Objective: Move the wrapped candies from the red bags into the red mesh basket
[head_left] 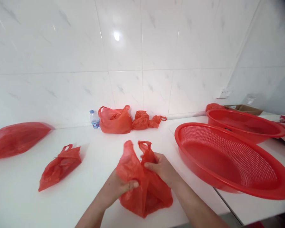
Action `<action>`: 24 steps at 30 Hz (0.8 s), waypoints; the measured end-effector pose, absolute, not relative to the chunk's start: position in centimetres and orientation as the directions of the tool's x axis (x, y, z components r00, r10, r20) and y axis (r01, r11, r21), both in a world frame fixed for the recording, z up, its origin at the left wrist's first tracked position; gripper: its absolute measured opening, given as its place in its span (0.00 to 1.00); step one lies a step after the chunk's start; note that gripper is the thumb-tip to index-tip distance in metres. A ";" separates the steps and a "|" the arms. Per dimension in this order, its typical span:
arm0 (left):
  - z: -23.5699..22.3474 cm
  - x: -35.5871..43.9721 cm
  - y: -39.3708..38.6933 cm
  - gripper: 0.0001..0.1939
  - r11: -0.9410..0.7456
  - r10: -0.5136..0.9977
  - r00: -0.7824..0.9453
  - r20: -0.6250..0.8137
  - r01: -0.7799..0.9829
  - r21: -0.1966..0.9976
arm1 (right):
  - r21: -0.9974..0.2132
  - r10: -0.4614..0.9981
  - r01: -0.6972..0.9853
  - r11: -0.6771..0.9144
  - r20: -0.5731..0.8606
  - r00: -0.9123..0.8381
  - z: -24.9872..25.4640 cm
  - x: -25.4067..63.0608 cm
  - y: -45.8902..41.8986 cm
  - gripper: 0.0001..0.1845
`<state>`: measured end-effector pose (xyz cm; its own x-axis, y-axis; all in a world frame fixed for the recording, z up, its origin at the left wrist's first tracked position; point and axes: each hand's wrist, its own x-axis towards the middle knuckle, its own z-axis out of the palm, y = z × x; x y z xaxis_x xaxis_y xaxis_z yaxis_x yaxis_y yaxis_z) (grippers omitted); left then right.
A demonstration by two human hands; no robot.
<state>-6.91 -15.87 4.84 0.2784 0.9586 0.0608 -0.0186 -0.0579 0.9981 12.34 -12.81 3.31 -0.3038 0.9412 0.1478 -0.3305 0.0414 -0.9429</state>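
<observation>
A red plastic bag (pixel 146 193) with two loop handles is between my hands, just above the white table or resting on it; I cannot tell which. My left hand (pixel 123 186) grips its left side, thumb on the outside and the other fingers hidden behind the plastic. Near the right handle, my right hand (pixel 158 166) pinches the bag's upper edge with the thumb in front. What the bag holds is hidden. Left of my hands lies another small red bag (pixel 60 167), its handle sticking up.
Right of my hands stands a red perforated basket (pixel 211 161), with a red basin (pixel 247 123) behind it. By the tiled wall are a water bottle (pixel 94 119), a large red bag (pixel 116 122) and smaller knotted bags (pixel 142 121). A long red bag (pixel 19 137) lies far left.
</observation>
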 end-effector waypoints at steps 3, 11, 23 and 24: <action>4.2 -5.9 -15.4 0.19 0.097 0.992 0.102 -0.075 -0.238 0.966 | -0.869 0.957 -0.494 -0.011 0.134 -0.257 3.0 12.5 -13.2 0.09; 2.5 -4.0 -14.9 0.16 0.284 0.957 0.256 -0.136 -0.734 0.616 | -0.553 0.982 -0.831 0.057 0.181 -0.053 3.9 11.9 -13.9 0.05; 2.4 -0.1 -14.7 0.08 0.207 0.970 0.026 -0.242 -0.612 0.764 | -0.958 0.987 -0.243 0.150 0.158 -0.013 3.7 10.8 -16.1 0.27; 2.4 -0.1 -14.8 0.07 0.198 0.977 0.048 -0.210 -0.585 0.786 | -0.967 0.993 -0.228 0.111 0.117 -0.013 3.7 10.8 -16.0 0.30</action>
<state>-0.09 -14.76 2.41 0.0478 0.9765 -0.2101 -0.5854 0.1978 0.7862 10.78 -15.95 3.71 -0.0135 0.9931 0.1168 -0.2280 0.1107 -0.9674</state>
